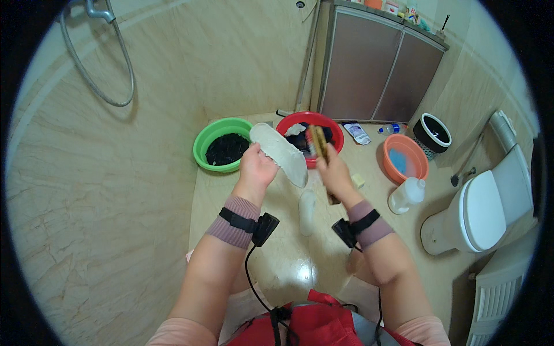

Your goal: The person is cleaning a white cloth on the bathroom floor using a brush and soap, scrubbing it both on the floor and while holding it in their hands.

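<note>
A white shoe insole (283, 155) is gripped along its near side by my left hand (257, 166). My right hand (335, 173) holds a long-handled scrubbing brush (319, 142), slightly blurred, its bristles facing left towards the insole with a gap between. On the tiled floor below lies a second white insole (307, 212). Behind the held insole stands a red basin (337, 134) with dark and white cloth items in it, partly hidden by the brush. A pale yellow block (357, 180), perhaps soap, rests on the floor just right of my right hand.
To the left stands a green basin (200, 149) with dark fabric. On the right are an orange basin (422, 162) containing something blue, a white plastic jug (407, 195), a waste bin (433, 132), a toilet (480, 212), a pouch (357, 133) and a plastic bottle (391, 128).
</note>
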